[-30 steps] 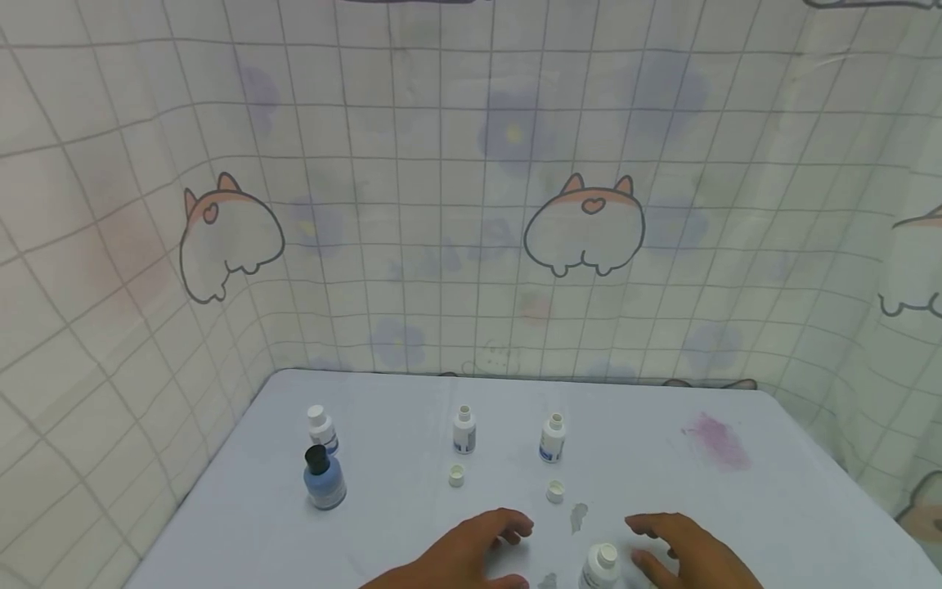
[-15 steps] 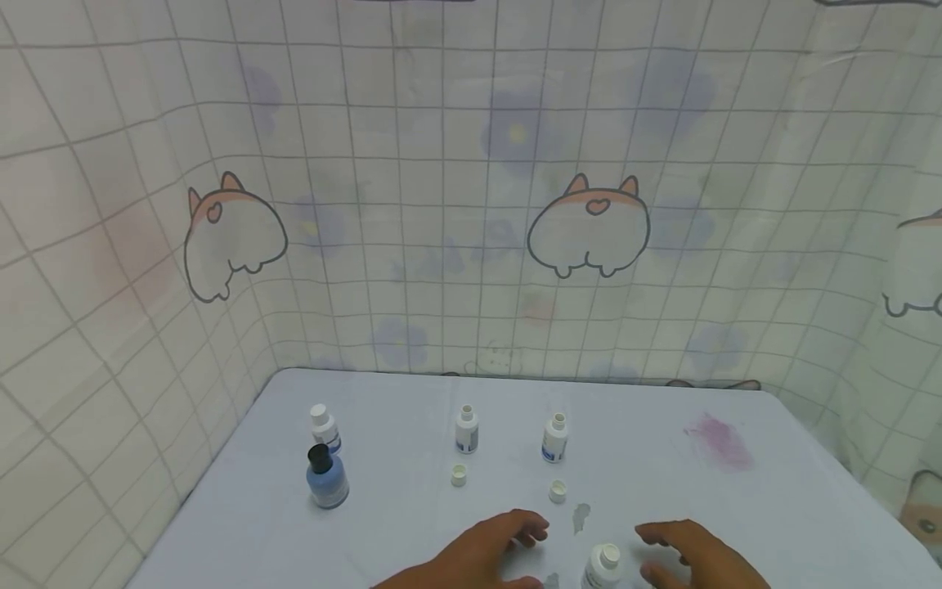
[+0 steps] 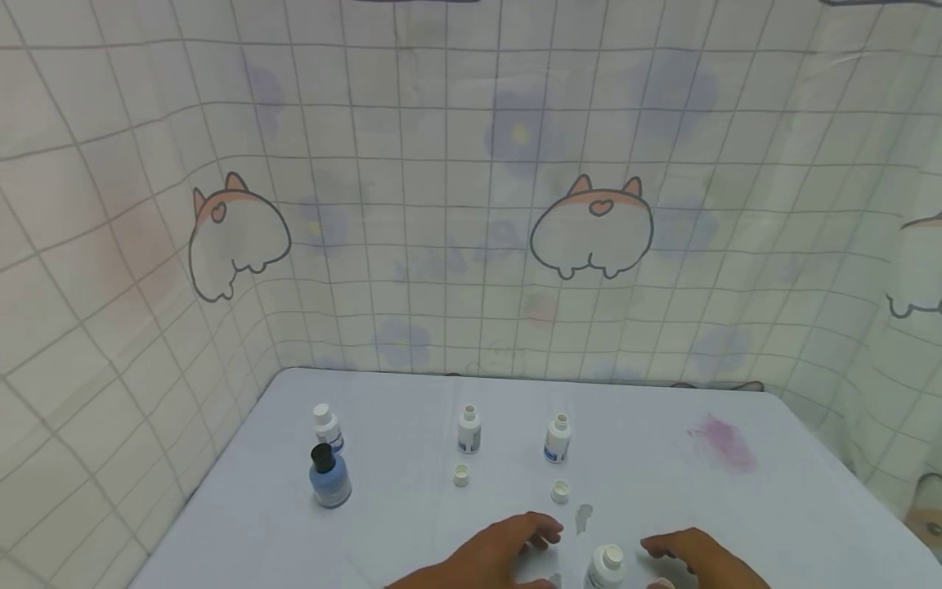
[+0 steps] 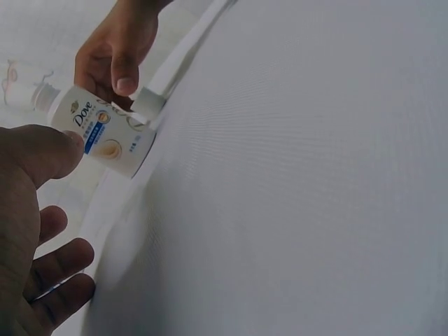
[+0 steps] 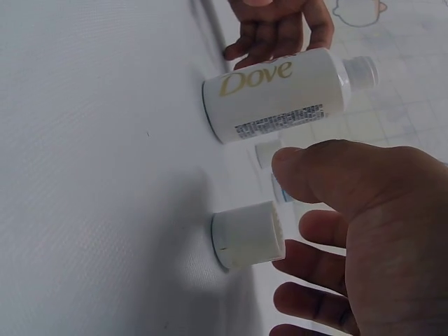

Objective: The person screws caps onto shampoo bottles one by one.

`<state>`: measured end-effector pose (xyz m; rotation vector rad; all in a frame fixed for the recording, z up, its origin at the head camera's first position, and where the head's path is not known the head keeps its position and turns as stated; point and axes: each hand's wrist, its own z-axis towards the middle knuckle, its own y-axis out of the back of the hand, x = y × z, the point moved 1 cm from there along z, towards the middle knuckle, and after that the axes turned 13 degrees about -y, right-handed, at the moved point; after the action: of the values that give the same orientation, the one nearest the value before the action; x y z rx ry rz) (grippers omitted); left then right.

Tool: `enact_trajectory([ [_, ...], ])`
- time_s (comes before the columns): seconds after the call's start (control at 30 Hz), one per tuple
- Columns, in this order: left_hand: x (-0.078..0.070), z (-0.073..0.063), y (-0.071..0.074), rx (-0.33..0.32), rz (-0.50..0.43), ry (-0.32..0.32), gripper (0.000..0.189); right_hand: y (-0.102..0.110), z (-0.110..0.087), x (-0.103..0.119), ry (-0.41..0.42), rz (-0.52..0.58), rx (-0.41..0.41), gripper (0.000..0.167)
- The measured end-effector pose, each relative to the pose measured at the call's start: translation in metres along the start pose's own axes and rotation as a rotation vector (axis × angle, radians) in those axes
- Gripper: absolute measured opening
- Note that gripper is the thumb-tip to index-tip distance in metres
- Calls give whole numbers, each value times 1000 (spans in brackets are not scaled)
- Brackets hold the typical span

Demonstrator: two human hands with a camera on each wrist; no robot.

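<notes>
A white Dove bottle (image 3: 605, 570) stands upright and uncapped at the table's near edge, between my two hands. My left hand (image 3: 502, 553) is just left of it, fingers loosely bent; in the left wrist view the thumb overlaps the bottle (image 4: 105, 133), and contact cannot be told. To the right of the bottle is my right hand (image 3: 705, 559), relaxed and apart from it. A white screw cap (image 5: 246, 236) rests on the table, open side up, beside the right fingertips. Thumb and fingers are spread there, not pinching it.
Two uncapped small white bottles (image 3: 469, 431) (image 3: 558, 440) stand farther back, each with a cap (image 3: 461, 475) (image 3: 560, 492) before it. At left are a capped white bottle (image 3: 328, 431) and a blue bottle with black cap (image 3: 329, 481). A pink stain (image 3: 724, 442) marks the table.
My left hand has moved right, closer to the Dove bottle. My right hand has drawn slightly right and nearer me, and its cap now shows by the thumb. The head view has shifted slightly.
</notes>
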<state>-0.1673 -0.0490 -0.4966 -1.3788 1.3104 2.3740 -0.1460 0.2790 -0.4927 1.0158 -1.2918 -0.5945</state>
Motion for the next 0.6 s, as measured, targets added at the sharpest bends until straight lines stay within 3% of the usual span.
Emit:
enact_trajectory([
  [0.07,0,1,-1,4,26,-23,51,-2,1,-3,31,-4,10,39],
  [0.2,-1,3,-2,13,58,-44,49,-3,8,-16,203,-39,-27,51],
  [0.37,-2,6,-5,17,50,-2,49,-2,19,-29,406,-77,-41,54],
  [0.5,-3,7,-6,17,65,-5,50,-3,19,-31,451,-86,-67,54],
  [0.6,-4,9,-6,16,59,-18,50,-2,23,-33,534,-88,-86,53],
])
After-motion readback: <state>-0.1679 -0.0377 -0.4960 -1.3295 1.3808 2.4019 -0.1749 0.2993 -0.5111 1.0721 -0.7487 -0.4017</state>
